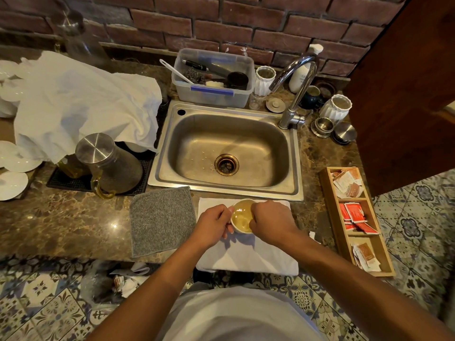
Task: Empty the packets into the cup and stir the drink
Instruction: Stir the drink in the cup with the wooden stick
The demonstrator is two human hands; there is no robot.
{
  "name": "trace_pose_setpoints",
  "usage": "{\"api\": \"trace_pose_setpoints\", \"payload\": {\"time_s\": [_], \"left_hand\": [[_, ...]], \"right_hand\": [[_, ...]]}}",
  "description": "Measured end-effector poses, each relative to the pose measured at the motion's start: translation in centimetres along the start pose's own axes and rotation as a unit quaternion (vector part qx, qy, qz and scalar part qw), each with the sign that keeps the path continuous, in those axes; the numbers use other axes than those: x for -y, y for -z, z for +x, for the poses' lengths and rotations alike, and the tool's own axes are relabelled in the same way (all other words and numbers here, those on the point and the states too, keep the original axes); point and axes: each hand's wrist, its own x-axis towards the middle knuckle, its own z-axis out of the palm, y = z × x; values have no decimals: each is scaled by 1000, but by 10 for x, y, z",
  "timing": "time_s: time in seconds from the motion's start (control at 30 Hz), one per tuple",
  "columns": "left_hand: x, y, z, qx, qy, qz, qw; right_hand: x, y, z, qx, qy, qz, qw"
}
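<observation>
A small white cup [242, 216] with pale brownish liquid stands on a folded white towel [248, 257] at the counter's front edge. My left hand [213, 223] grips the cup's left side. My right hand [269, 221] hovers over the cup's right rim with fingers pinched together; whatever it pinches is too small to make out. Packets lie in a wooden tray [331, 207] to the right: red ones [352, 214] in the middle compartment, white and brown ones in the far and near compartments.
A steel sink [226, 148] with a tap [295, 94] lies behind the cup. A grey cloth [161, 220] is to the left, then a steel-lidded jug [110, 163] on a black mat. Torn wrappers [128, 279] lie on the tiled floor.
</observation>
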Motion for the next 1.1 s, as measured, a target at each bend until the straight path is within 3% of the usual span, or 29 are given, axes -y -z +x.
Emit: {"api": "trace_pose_setpoints", "payload": {"time_s": [0.13, 0.43, 0.7, 0.93, 1.1], "left_hand": [[0, 1, 1, 2, -1, -1, 1000], [1, 0, 0, 1, 13, -3, 1000], [1, -1, 1, 3, 9, -12, 1000], [1, -1, 1, 0, 7, -13, 1000], [3, -1, 3, 0, 8, -4, 1000]], "right_hand": [[0, 5, 1, 14, -1, 2, 1000], [12, 0, 10, -40, -8, -6, 999], [7, 9, 11, 16, 0, -2, 1000], [1, 14, 9, -23, -21, -53, 998], [12, 9, 11, -34, -22, -19, 999]]}}
